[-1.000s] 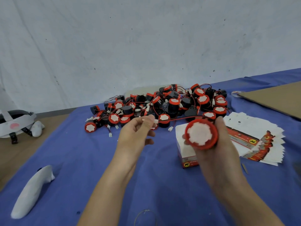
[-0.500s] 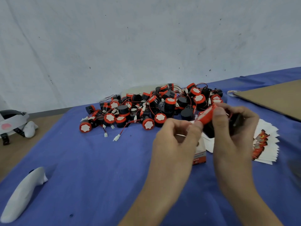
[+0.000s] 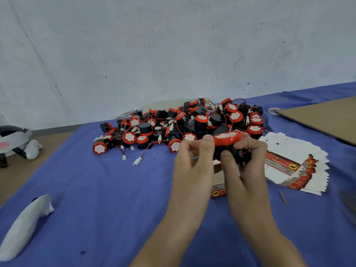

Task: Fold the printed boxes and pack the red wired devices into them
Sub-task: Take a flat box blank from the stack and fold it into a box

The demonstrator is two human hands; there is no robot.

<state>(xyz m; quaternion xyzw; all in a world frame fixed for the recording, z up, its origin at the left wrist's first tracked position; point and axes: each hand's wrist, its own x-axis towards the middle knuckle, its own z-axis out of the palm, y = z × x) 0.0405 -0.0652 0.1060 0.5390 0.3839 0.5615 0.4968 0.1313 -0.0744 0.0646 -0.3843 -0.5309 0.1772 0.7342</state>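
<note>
Both hands hold one red wired device [image 3: 228, 138] above the blue cloth, its red cap with a white centre tilted upward. My right hand [image 3: 242, 166] grips its black body from the right, thumb in front. My left hand [image 3: 194, 160] pinches the device's left side, fingers curled. Right under the hands stands a folded printed box [image 3: 218, 180], mostly hidden by them. A pile of several red and black devices [image 3: 183, 124] with red wires lies behind. A stack of flat printed boxes [image 3: 294, 164] lies to the right.
The blue cloth [image 3: 107, 199] covers the table. A white controller [image 3: 25, 224] lies at the front left, a white headset [image 3: 13, 139] at the far left edge. A brown cardboard sheet [image 3: 327, 118] and a tape roll [image 3: 273, 110] sit at the back right.
My left hand came over from the left to meet the right hand at the device. The device turned from facing me to cap-up, and both hands now close round it.
</note>
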